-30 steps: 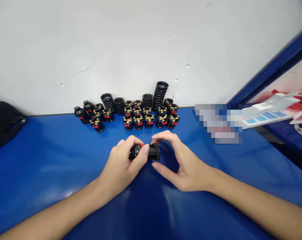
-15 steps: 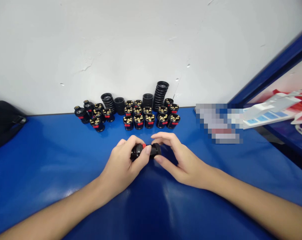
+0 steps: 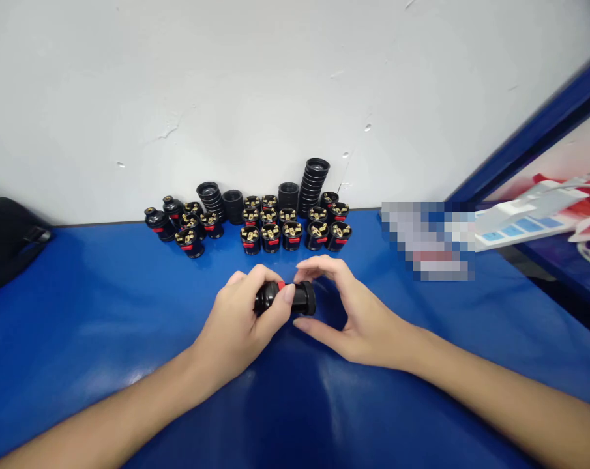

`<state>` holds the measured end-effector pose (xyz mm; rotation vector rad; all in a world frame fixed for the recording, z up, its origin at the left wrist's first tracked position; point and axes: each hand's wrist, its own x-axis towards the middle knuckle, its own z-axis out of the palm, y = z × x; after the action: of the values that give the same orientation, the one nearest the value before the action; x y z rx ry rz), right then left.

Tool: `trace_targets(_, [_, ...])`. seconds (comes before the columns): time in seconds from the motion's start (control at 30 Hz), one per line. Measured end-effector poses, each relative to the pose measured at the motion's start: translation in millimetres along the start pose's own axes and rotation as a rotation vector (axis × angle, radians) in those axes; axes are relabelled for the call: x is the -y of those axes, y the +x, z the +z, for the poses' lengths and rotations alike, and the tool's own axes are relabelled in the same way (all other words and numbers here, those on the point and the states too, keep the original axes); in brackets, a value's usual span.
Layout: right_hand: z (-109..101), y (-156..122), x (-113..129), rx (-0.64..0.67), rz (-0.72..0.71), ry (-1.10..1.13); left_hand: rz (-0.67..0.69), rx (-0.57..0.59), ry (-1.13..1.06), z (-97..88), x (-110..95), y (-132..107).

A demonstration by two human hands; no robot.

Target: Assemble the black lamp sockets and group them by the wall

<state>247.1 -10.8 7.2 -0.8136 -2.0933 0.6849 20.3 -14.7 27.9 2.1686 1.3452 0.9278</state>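
Observation:
My left hand (image 3: 248, 303) is wrapped around a black lamp holder (image 3: 302, 298) with a red switch, held sideways above the blue table. Its thumb lies along the near side of the body. A wider black ring sits at the right end of the holder. Around that ring, my right hand (image 3: 351, 309) curves with thumb and fingers apart; a gap shows on the thumb side. Behind the hands stand several open black lamp holder bodies (image 3: 292, 236) with brass contacts and red switches.
Capped lamp holders (image 3: 158, 223) stand at the left of the group. Stacks of black rings (image 3: 314, 185) rise against the white wall (image 3: 275, 78). A black bag (image 3: 11, 244) lies far left on the blue table (image 3: 103, 312). White and blue items (image 3: 519, 228) are at the right.
My right thumb has moved off the ring toward me, so the right hand is wider apart and more of the ring shows. The left hand keeps its hold.

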Motion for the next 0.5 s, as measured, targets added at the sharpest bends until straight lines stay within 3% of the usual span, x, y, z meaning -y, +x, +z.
trace_targets(0.13, [-2.3,1.7,2.3,0.076,0.079,0.002,0.020,-0.015,0.014,0.6,-0.8,0.5])
trace_targets(0.33, [0.2,1.3,2.2,0.013,-0.064,-0.044,-0.015,-0.010,0.002,0.4,0.0,0.7])
trace_targets(0.5, [-1.2,1.6,5.5,0.072,0.027,-0.123,0.021,-0.017,0.011,0.3,-0.9,0.1])
